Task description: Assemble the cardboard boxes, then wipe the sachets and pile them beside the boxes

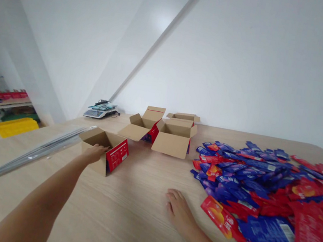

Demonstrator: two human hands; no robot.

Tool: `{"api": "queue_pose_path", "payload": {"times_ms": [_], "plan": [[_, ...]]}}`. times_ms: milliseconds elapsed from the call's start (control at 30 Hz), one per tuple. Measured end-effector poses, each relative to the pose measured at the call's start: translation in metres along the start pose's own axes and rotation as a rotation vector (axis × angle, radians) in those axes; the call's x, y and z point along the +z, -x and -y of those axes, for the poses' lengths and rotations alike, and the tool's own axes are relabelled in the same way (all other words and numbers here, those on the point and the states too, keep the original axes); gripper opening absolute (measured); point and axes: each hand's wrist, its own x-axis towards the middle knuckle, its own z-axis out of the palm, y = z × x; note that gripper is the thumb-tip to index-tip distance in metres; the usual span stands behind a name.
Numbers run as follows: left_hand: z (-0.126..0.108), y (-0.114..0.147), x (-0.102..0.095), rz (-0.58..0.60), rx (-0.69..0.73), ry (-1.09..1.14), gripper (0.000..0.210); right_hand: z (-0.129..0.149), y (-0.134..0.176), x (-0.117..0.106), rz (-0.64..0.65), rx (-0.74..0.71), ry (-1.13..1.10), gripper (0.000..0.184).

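Red-printed open brown cardboard box (117, 156): on pale wooden table (135, 200), probably light, stiff.
My left hand (95, 154): clamped on its near rim, I think best place.
My right hand (179, 212): loose, empty.

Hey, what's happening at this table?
A person has their left hand at the edge of an open cardboard box; the exact grip is hidden. Their right hand holds nothing, beside a loose pile of red and blue packets. More open boxes stand farther back on the table.
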Motion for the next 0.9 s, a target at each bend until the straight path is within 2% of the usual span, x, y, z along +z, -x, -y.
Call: {"api": "queue_pose_path", "payload": {"times_ms": [200,433,733,900], "plan": [[-0.013,-0.021,-0.005,-0.003,0.027,0.007,0.038,0.005,-0.001,-0.004,-0.005,0.006,-0.013,0.033],[-0.023,-0.041,-0.001,-0.026,0.057,0.011,0.032,0.005,-0.002,-0.002,-0.005,0.024,-0.017,0.033],[-0.001,-0.031,0.003,-0.026,-0.003,-0.029,0.038,0.004,-0.001,-0.003,0.009,0.017,-0.007,0.035],[-0.003,-0.031,0.003,-0.009,-0.021,-0.050,0.034,0.003,-0.001,-0.001,0.008,0.006,-0.021,0.037]]}}
